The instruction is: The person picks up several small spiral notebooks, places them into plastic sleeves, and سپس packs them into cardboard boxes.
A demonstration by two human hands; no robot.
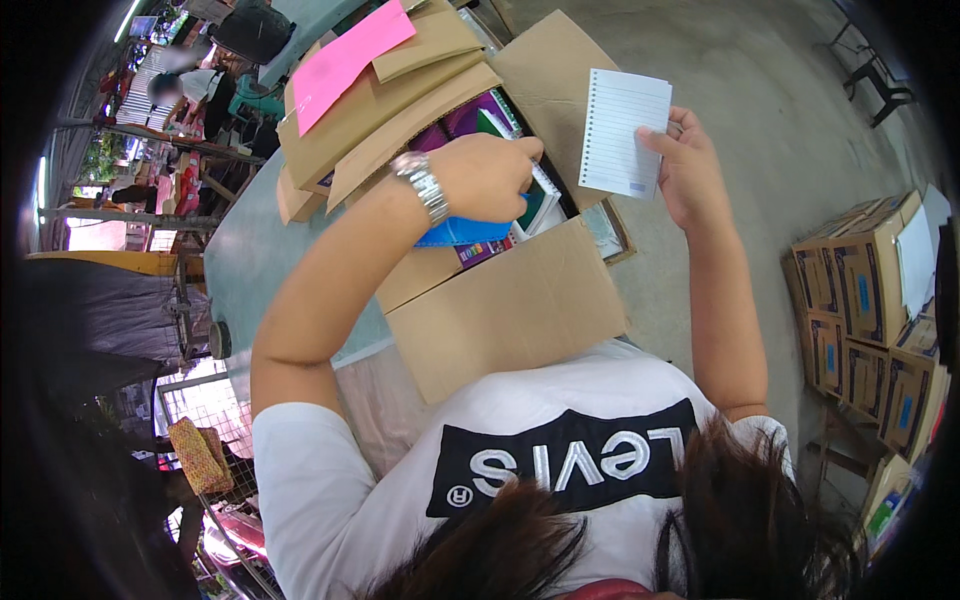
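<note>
My right hand (692, 178) is closed on a small lined notepad (615, 130), white with a row of holes along its left edge, held up to the right of an open cardboard box (510, 310). The thumb presses on its face. My left hand (482, 178), with a metal watch (424, 186) on the wrist, reaches over the box with its fingers curled. What those fingers grip, if anything, is hidden. Under that hand lies a blue item (462, 233). White-edged notebooks (543, 200) and purple-covered items (470, 118) fill the box.
A bright pink sheet (350, 65) rests on another cardboard box (385, 100) beyond the open one. Both stand on a greenish table (245, 245). Stacked cartons (865, 290) are at the right, by the concrete floor (740, 90). Another person (205, 92) is at the far left.
</note>
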